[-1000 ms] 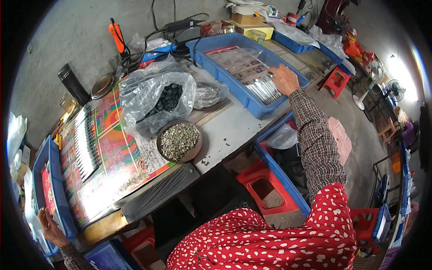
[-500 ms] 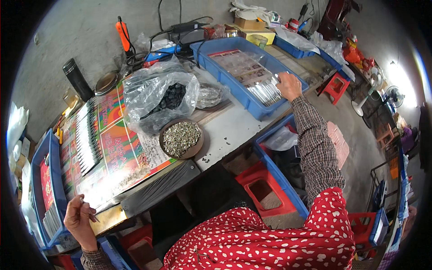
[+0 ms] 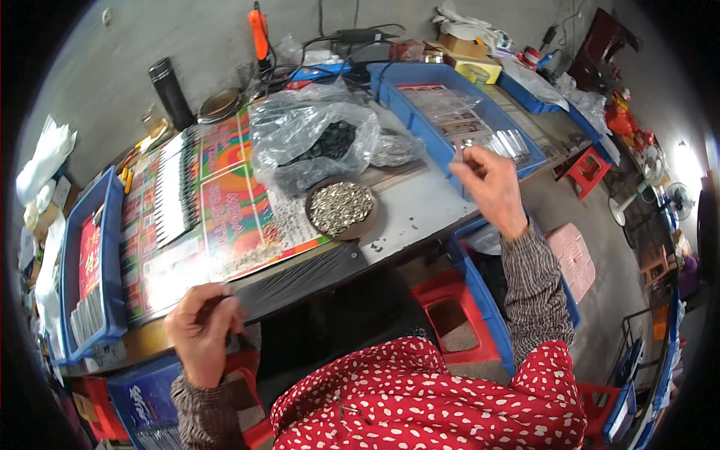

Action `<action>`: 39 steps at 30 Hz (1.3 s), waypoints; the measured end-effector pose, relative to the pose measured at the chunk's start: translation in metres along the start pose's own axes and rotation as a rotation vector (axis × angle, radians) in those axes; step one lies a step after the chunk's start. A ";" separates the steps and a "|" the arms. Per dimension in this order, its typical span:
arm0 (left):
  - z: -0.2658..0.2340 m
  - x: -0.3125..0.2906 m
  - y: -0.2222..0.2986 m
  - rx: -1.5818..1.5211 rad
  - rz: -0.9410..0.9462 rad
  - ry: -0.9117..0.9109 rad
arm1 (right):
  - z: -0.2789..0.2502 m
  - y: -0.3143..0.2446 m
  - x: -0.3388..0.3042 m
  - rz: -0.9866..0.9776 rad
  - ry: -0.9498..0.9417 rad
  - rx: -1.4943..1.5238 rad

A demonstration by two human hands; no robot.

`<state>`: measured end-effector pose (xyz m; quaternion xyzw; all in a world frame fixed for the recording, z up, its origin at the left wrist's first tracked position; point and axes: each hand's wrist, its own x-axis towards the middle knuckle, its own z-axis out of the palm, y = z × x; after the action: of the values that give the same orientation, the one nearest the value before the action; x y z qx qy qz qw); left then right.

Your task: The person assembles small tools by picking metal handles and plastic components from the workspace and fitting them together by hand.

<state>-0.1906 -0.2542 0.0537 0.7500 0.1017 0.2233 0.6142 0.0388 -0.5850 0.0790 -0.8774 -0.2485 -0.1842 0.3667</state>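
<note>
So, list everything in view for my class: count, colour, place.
Bowl: 1, brown, front of table.
Metal bits: many, silvery, in bowl.
Bag: 1, clear, behind bowl.
Lumps: many, black, in bag.
Right tray: 1, blue, right of bag.
Rods: several, silvery, in right tray.
Left tray: 1, blue, table's left end.
Sticks: one row, white with dark ends, on table.
Flask: 1, black, table's back left.
Stools: several, red, around table.
Clutter: uncounted, mixed, behind and far right.
Garment: 1, red, white-spotted, lower middle.
Left hand: 1, bare, near table's front edge.
Right hand: 1, bare, before right tray.
</note>
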 end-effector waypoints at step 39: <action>0.084 -0.017 -0.035 -0.624 -0.272 -0.212 | 0.104 -0.102 -0.112 0.192 -0.615 0.945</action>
<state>-0.1630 -0.3275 0.0042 0.5248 0.0633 0.0806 0.8450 -0.0953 -0.4804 0.0101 -0.6501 -0.3183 0.2447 0.6452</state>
